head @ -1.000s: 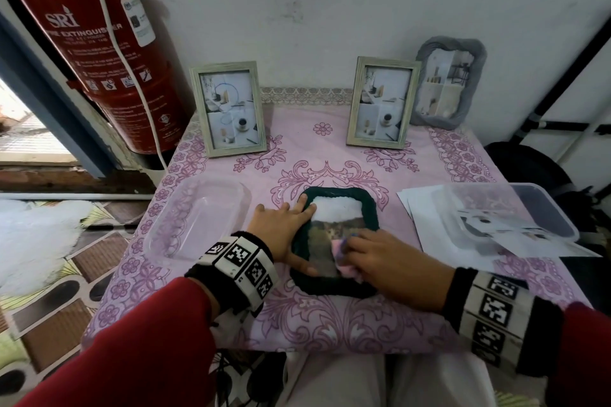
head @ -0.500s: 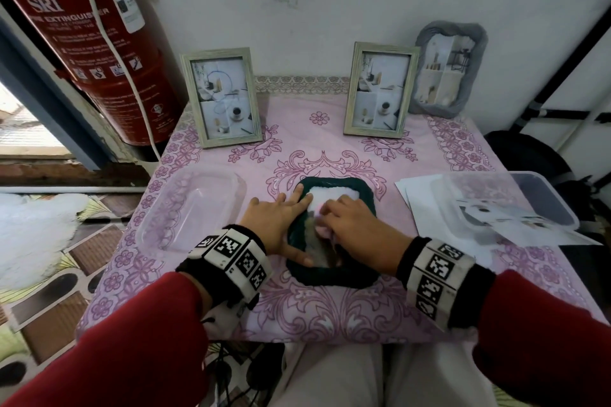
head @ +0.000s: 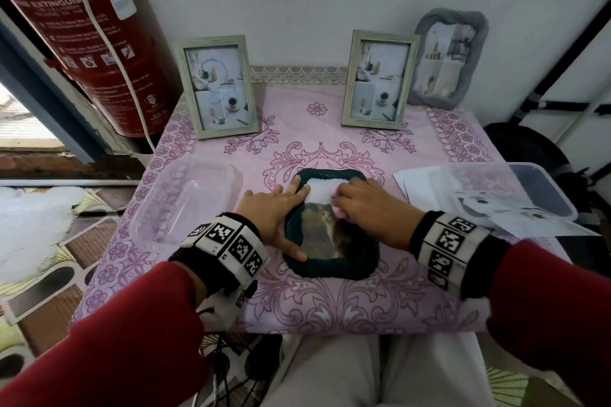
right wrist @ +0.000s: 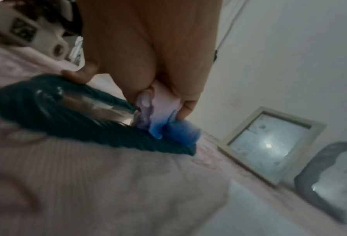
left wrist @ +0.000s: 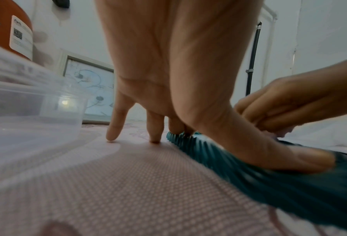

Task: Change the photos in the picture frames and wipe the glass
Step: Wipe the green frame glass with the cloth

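While the left hand [head: 269, 208] presses flat with spread fingers on the dark green frame [head: 330, 266], the right hand [head: 370, 208] beside it grips a pink cloth [head: 339, 212]. That cloth touches the glass under its fingers.

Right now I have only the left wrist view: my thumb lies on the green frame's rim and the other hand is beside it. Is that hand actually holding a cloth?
Observer: Yes. The right wrist view shows the right hand pinching a pale pink cloth against the glass of the green frame.
Operator: Which part of the glass is it on?
Observer: The far right part. The near part of the photo is uncovered in the head view.
Operator: Anything standing behind the right hand?
Observer: A pale wooden frame and a grey frame, both upright at the wall.
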Demonstrator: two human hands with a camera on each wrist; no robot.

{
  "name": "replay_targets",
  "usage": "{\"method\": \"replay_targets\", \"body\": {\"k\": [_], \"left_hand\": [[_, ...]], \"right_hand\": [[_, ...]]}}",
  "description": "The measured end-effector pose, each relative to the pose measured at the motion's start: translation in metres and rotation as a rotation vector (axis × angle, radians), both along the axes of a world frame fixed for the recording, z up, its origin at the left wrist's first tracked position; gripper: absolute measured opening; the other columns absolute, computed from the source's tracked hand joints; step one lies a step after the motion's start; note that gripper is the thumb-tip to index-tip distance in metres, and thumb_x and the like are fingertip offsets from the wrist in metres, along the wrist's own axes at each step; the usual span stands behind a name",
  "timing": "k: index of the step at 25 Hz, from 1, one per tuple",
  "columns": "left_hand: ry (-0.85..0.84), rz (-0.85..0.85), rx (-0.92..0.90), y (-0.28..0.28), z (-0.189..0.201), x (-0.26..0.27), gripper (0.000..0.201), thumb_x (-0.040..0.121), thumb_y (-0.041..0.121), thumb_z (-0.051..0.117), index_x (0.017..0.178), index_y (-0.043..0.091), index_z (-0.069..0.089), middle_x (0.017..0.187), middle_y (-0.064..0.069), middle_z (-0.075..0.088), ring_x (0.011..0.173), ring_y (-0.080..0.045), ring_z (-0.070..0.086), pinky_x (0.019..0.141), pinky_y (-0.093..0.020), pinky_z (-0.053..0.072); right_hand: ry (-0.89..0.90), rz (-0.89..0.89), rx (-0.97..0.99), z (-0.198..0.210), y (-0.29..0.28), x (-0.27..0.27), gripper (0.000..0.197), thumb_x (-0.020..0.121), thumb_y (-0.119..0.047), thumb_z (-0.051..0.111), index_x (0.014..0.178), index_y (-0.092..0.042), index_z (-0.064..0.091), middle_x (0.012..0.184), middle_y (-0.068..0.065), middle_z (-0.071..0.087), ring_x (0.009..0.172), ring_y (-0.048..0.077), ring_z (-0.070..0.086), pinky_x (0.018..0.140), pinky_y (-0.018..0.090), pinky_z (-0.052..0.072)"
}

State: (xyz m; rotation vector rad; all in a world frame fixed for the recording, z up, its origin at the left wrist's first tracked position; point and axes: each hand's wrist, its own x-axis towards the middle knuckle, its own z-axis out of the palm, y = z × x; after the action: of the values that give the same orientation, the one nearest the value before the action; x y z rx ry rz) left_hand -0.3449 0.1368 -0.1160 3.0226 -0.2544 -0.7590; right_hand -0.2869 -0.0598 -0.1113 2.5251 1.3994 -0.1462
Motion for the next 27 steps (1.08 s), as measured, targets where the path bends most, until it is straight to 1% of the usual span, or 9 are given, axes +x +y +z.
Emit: {"method": "replay_targets", "body": {"k": [3, 6, 8, 11, 14, 16, 19, 23, 27], "left_hand": [[-0.024, 0.000, 0.009, -0.001, 0.000, 0.000, 0.122, 0.061, 0.069, 0.068, 0.149, 0.029, -0.008, 0.158, 0.001, -0.013, 0.145, -0.022, 0.016, 0.110, -0.052, 0.029], [-0.024, -0.001, -0.007, -0.001, 0.001, -0.001, 0.121, 0.062, 0.066, 0.069, 0.149, 0.028, -0.006, 0.158, 0.001, -0.011, 0.144, -0.022, 0.017, 0.108, -0.052, 0.032], [-0.012, 0.001, -0.026, 0.001, 0.002, -0.002, 0.120, 0.063, 0.064, 0.069, 0.149, 0.028, -0.007, 0.158, 0.001, -0.013, 0.145, -0.022, 0.013, 0.109, -0.053, 0.031], [0.007, 0.006, -0.054, 0.003, 0.002, -0.001, 0.120, 0.063, 0.063, 0.070, 0.148, 0.030, -0.007, 0.158, 0.002, -0.014, 0.146, -0.022, 0.010, 0.109, -0.052, 0.031], [-0.003, -0.005, -0.030, 0.003, 0.003, 0.001, 0.120, 0.062, 0.065, 0.070, 0.148, 0.030, -0.006, 0.158, 0.002, -0.012, 0.145, -0.022, 0.015, 0.109, -0.051, 0.031], [-0.011, -0.007, 0.000, 0.002, 0.002, 0.000, 0.120, 0.062, 0.066, 0.069, 0.148, 0.030, -0.007, 0.158, 0.002, -0.012, 0.145, -0.022, 0.017, 0.110, -0.050, 0.031], [-0.032, 0.006, 0.015, 0.001, 0.002, 0.001, 0.121, 0.061, 0.065, 0.070, 0.148, 0.030, -0.006, 0.158, 0.003, -0.012, 0.145, -0.022, 0.018, 0.110, -0.049, 0.031], [-0.025, 0.030, -0.028, 0.002, 0.001, -0.002, 0.122, 0.060, 0.064, 0.072, 0.148, 0.030, -0.005, 0.158, 0.003, -0.010, 0.144, -0.022, 0.019, 0.110, -0.051, 0.030], [-0.018, 0.045, -0.071, 0.003, 0.001, -0.003, 0.123, 0.058, 0.064, 0.073, 0.148, 0.030, -0.004, 0.159, 0.003, -0.007, 0.143, -0.023, 0.024, 0.109, -0.051, 0.031]], "right_hand": [[0.127, 0.036, 0.050, -0.012, 0.018, -0.024, 0.035, 0.100, -0.026, 0.028, 0.130, -0.018, 0.043, 0.137, -0.001, 0.039, 0.122, 0.019, 0.034, 0.095, 0.030, 0.022], [0.205, 0.152, 0.159, -0.013, 0.005, -0.045, 0.039, 0.097, -0.019, 0.035, 0.135, -0.019, 0.042, 0.143, -0.005, 0.036, 0.128, 0.017, 0.032, 0.098, 0.028, 0.018], [0.211, 0.184, 0.158, -0.007, -0.015, -0.042, 0.040, 0.095, -0.020, 0.037, 0.135, -0.022, 0.043, 0.142, -0.006, 0.040, 0.130, 0.017, 0.034, 0.100, 0.027, 0.022], [0.160, 0.130, 0.102, 0.002, -0.036, -0.023, 0.040, 0.096, -0.024, 0.037, 0.136, -0.027, 0.041, 0.143, -0.009, 0.040, 0.130, 0.014, 0.034, 0.099, 0.027, 0.026], [0.064, 0.029, 0.088, 0.001, -0.016, -0.003, 0.038, 0.098, -0.024, 0.035, 0.135, -0.024, 0.041, 0.140, -0.004, 0.040, 0.124, 0.017, 0.037, 0.097, 0.029, 0.026], [0.057, -0.033, 0.090, -0.003, 0.011, -0.001, 0.035, 0.097, -0.022, 0.035, 0.130, -0.020, 0.045, 0.134, 0.000, 0.043, 0.119, 0.020, 0.037, 0.095, 0.032, 0.027], [0.119, 0.020, 0.117, -0.011, 0.024, -0.022, 0.032, 0.093, -0.018, 0.040, 0.124, -0.019, 0.049, 0.133, 0.001, 0.043, 0.116, 0.021, 0.037, 0.090, 0.031, 0.024], [0.152, 0.189, 0.164, -0.010, -0.011, -0.049, 0.037, 0.094, -0.020, 0.037, 0.130, -0.023, 0.046, 0.139, -0.003, 0.042, 0.123, 0.020, 0.039, 0.098, 0.031, 0.027], [0.127, 0.061, 0.128, 0.000, -0.036, -0.017, 0.038, 0.096, -0.028, 0.037, 0.133, -0.024, 0.044, 0.140, -0.005, 0.043, 0.120, 0.014, 0.039, 0.094, 0.025, 0.026]]}}
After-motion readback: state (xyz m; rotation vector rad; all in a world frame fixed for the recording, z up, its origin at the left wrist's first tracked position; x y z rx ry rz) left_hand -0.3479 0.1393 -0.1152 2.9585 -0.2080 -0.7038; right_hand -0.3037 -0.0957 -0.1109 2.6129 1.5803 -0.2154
